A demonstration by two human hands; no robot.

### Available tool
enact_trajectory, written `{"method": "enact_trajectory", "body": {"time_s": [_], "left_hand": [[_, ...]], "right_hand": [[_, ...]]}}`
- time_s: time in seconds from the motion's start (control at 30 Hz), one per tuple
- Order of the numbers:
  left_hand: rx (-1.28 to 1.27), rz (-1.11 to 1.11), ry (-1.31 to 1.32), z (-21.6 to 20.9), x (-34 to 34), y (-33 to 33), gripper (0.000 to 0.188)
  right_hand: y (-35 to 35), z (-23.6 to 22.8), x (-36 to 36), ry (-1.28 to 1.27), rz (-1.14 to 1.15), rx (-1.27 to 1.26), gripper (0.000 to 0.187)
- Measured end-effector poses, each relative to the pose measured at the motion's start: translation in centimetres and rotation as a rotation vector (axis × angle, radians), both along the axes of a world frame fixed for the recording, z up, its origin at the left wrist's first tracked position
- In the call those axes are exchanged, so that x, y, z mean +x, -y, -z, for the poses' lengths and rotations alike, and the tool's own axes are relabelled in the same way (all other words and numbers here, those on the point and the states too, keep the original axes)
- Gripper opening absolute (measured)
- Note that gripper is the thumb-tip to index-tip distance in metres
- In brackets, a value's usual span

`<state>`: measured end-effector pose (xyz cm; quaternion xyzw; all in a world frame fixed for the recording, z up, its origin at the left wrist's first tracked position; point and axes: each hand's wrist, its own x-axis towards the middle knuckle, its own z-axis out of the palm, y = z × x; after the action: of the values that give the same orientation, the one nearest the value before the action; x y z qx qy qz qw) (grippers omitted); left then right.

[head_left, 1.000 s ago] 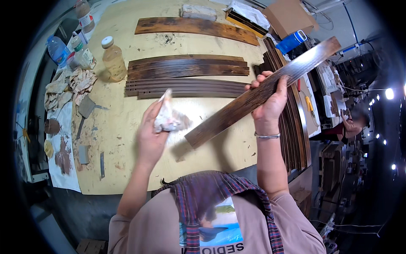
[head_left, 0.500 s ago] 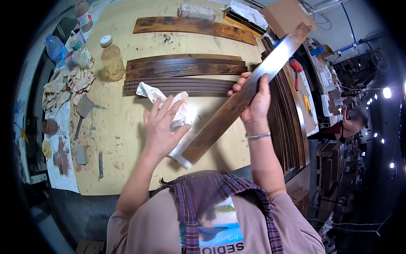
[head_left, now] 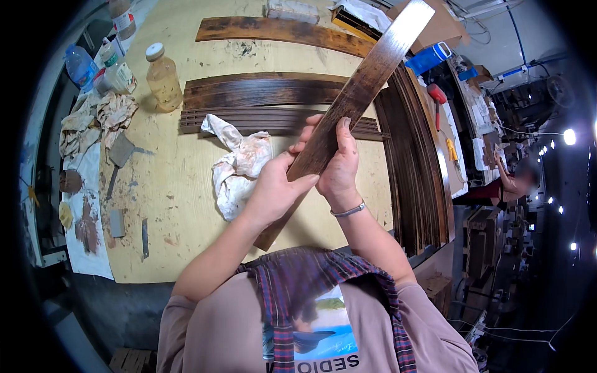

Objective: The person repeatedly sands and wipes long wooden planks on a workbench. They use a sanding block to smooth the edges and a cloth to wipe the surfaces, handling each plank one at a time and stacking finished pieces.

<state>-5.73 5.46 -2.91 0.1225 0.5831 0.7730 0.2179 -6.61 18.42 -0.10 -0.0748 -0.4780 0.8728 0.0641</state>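
A long, dark brown wooden slat point(head_left: 367, 81) is held up at a slant over the table, its far end shining with reflected light. My right hand point(head_left: 339, 161) grips it near the middle, thumb on the upper face and fingers behind. Just below, my left hand point(head_left: 283, 189) is closed round the slat too, its thumb lying across the wood. The slat's lower end reaches down beside my left forearm. Left of my hands, a crumpled, stained white cloth point(head_left: 244, 155) lies on the table. Behind the slat rest grooved brown strips point(head_left: 249, 122) and dark boards point(head_left: 261, 93).
Many dark slats point(head_left: 416, 168) are stacked along the right side. One brown board point(head_left: 280, 31) lies at the back. A jar of cloudy liquid point(head_left: 163, 81), rags point(head_left: 115, 115) and a spatula point(head_left: 118, 155) are at left. A red mallet point(head_left: 436, 96) lies right; farther off stands a person point(head_left: 507, 183).
My left hand has left the white cloth on the table and moved right onto the slat. The slat and my right hand have shifted left.
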Motion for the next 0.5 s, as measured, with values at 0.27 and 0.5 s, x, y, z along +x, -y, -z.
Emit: {"method": "enact_trajectory", "body": {"time_s": [0.27,0.5], "left_hand": [[-0.116,-0.054,-0.039,0.9,-0.1,-0.6,0.021],[-0.001,0.191,0.269,2.5,2.2,3.7,0.038]], "right_hand": [[0.4,-0.1,0.1,0.024,0.000,0.030,0.054],[-2.7,-2.0,-0.9,-0.076,0.105,-0.053,0.052]]}}
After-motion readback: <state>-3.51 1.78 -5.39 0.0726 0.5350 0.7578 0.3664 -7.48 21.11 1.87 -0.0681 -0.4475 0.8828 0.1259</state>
